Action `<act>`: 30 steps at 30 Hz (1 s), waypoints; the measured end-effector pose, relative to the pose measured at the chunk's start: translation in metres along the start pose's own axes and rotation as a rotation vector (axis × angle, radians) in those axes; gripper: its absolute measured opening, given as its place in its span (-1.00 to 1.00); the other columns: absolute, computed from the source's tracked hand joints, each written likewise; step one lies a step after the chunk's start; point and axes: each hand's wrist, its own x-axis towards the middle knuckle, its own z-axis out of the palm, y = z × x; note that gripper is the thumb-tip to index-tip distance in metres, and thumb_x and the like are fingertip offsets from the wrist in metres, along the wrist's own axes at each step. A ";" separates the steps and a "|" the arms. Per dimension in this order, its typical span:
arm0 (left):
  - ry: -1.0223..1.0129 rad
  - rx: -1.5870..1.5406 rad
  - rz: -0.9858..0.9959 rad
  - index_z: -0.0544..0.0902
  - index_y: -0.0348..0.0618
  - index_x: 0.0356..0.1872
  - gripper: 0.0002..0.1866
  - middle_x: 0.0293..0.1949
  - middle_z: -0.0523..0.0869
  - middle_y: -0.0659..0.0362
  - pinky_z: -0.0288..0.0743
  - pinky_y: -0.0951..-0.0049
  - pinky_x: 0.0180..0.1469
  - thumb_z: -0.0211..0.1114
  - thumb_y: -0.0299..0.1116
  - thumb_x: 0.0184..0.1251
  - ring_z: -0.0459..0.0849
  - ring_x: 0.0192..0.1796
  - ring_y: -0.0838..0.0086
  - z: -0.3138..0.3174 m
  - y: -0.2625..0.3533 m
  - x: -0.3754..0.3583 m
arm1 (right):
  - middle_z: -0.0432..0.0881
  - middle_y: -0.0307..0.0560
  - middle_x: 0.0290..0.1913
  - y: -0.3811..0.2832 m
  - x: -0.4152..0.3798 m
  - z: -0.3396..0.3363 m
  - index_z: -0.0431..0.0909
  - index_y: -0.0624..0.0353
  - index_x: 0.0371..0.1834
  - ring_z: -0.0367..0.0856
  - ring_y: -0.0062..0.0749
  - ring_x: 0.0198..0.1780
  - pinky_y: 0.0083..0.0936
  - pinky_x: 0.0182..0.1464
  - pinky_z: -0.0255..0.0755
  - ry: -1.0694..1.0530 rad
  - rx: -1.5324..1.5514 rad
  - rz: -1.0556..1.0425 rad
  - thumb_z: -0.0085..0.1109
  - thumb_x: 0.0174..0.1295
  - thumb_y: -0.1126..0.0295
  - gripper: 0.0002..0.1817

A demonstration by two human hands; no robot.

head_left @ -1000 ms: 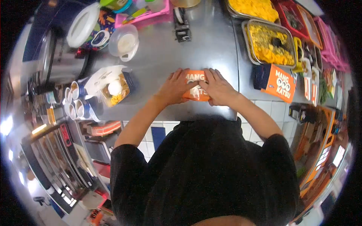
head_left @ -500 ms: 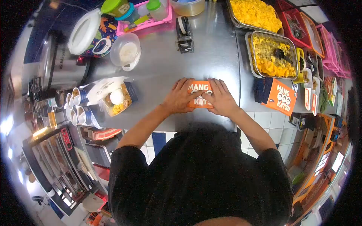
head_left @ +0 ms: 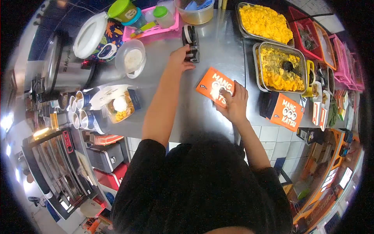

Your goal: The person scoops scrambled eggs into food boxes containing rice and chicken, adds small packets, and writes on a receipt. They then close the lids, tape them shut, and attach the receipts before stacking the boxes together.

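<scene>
An orange "MANG KATSU" box [head_left: 212, 84], lid closed, is tilted at an angle above or on the steel counter. My right hand [head_left: 235, 103] grips its right end, thumb on the printed top and fingers round the side. Farther forward, my left hand [head_left: 181, 58] is at the near left side of a black tape dispenser [head_left: 190, 37]. Its fingers are apart and reach toward the dispenser's front end; whether they touch it is hard to tell. An open box [head_left: 121, 107] with rice and yellow food sits at the left.
Trays of yellow food [head_left: 265, 23] stand at the back right, with another orange box [head_left: 287, 111] below them. Paper cups [head_left: 83, 119] and a rice cooker [head_left: 72, 68] are at the left. A clear bowl [head_left: 134, 58] and a pink basket [head_left: 169, 27] lie farther back.
My left hand has left the orange box and moved forward to the tape dispenser. My right hand has shifted right and turned the box, which now lies at an angle.
</scene>
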 end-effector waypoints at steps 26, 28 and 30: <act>-0.042 0.640 0.341 0.69 -0.37 -0.24 -0.66 -0.50 0.66 0.08 0.45 0.35 -0.32 0.27 -0.19 0.36 0.59 -0.38 0.49 0.039 -0.136 -0.121 | 0.32 0.27 0.32 0.022 0.023 0.005 0.63 -0.08 0.07 0.27 0.17 0.36 0.04 0.40 0.10 0.069 0.093 0.049 0.61 -0.30 0.23 -0.31; -0.042 0.644 0.375 0.70 -0.35 -0.26 -0.66 -0.50 0.66 0.08 0.44 0.36 -0.32 0.28 -0.18 0.38 0.58 -0.40 0.49 0.036 -0.150 -0.111 | 0.32 0.27 0.32 0.024 0.025 0.005 0.61 -0.11 0.08 0.29 0.18 0.33 0.03 0.37 0.13 0.058 0.078 0.024 0.60 -0.26 0.18 -0.31; -0.048 0.653 0.406 0.70 -0.33 -0.28 -0.66 -0.50 0.66 0.07 0.44 0.37 -0.32 0.29 -0.16 0.39 0.57 -0.42 0.49 0.036 -0.151 -0.107 | 0.32 0.28 0.31 0.029 0.026 0.003 0.58 -0.14 0.10 0.31 0.19 0.31 0.01 0.34 0.16 0.048 0.060 0.007 0.59 -0.23 0.12 -0.31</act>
